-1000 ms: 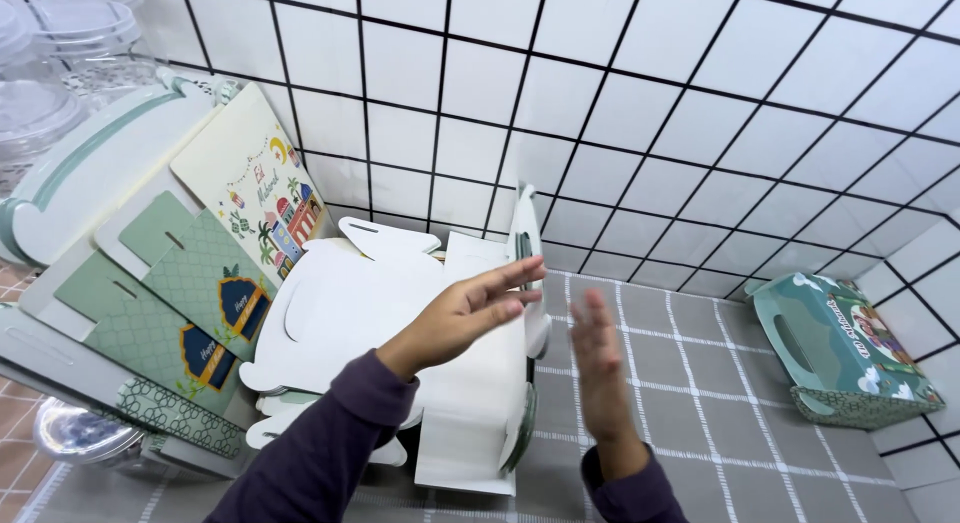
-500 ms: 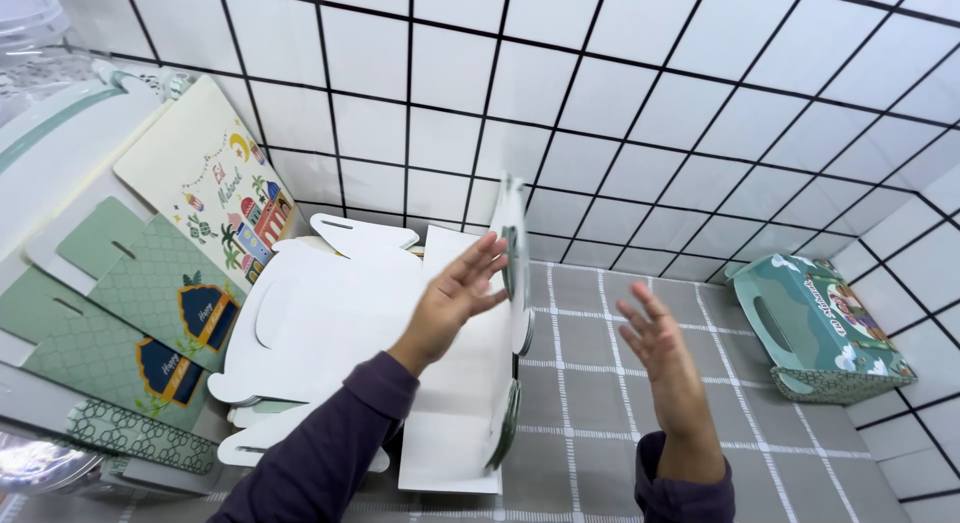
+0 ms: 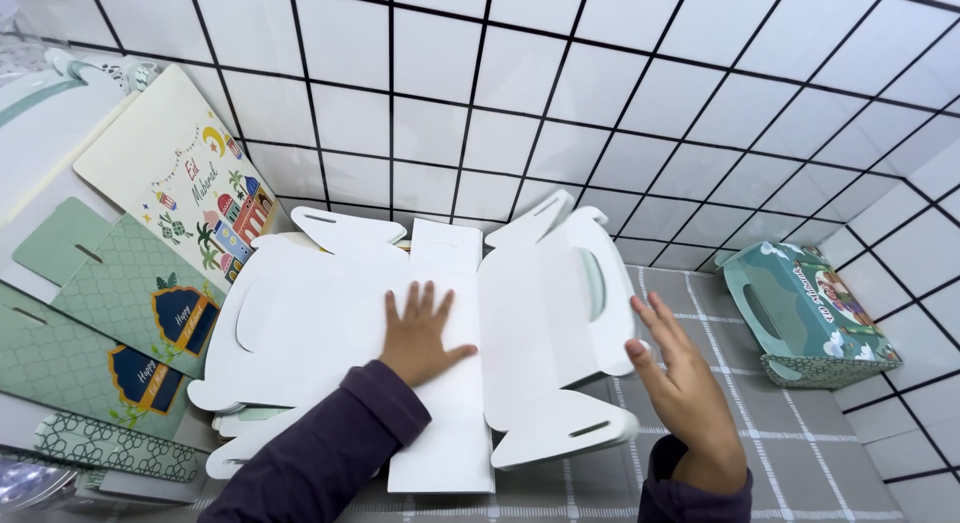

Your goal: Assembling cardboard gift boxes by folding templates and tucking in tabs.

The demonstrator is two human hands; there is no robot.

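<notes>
Head view shows the left hand (image 3: 420, 333) pressed flat, fingers spread, its grip released and clasping nothing, palm down on the middle panel of a white die-cut box blank (image 3: 440, 323) that lies unfolded on the grey checked tabletop (image 3: 800, 453). The right hand (image 3: 680, 383) is open too, fingers loosely splayed, holding nothing, hovering just beside the blank's right flap, which stands slightly raised; whether it touches that flap I cannot tell. To do this flattening well, the palm should bear evenly along the centre crease while the free hand eases the lifted flap without bending its slotted tabs. Left of the blank lean a stack of green patterned card sheets (image 3: 110, 343) and a cream illustrated card (image 3: 190, 183). Well to the right of the blank stands a folded teal gift box (image 3: 810, 323), against the white tiled wall (image 3: 560, 83).
</notes>
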